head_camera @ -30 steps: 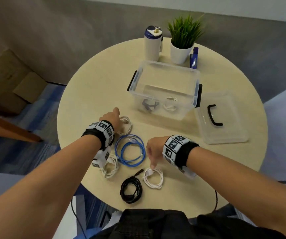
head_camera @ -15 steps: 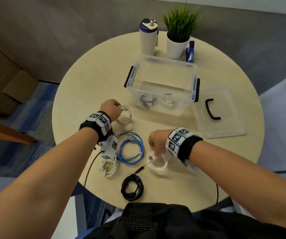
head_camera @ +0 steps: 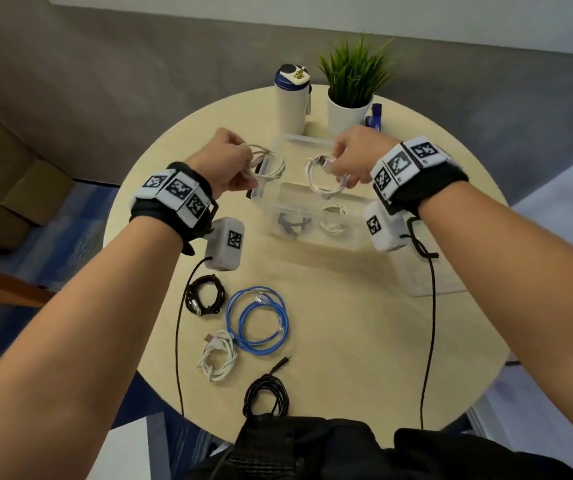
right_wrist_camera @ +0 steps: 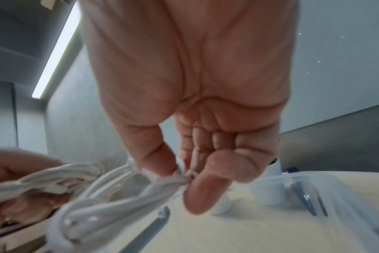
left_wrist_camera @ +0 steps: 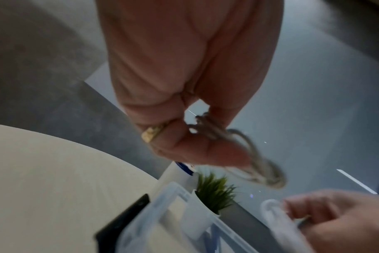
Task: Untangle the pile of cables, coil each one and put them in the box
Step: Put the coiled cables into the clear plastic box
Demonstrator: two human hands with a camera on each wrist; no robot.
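2 hands are raised over the clear box (head_camera: 312, 216) on the table (head_camera: 364, 323): left hand (head_camera: 224, 162) pinches a beige coiled cable (head_camera: 266, 166) at the box's left rim, right hand (head_camera: 357, 154) pinches a white coiled cable (head_camera: 325, 181) above the opening. 2 coils lie inside the box. 4 coils lie on the table nearer the person: blue cable (head_camera: 259, 320), white, 2 black.
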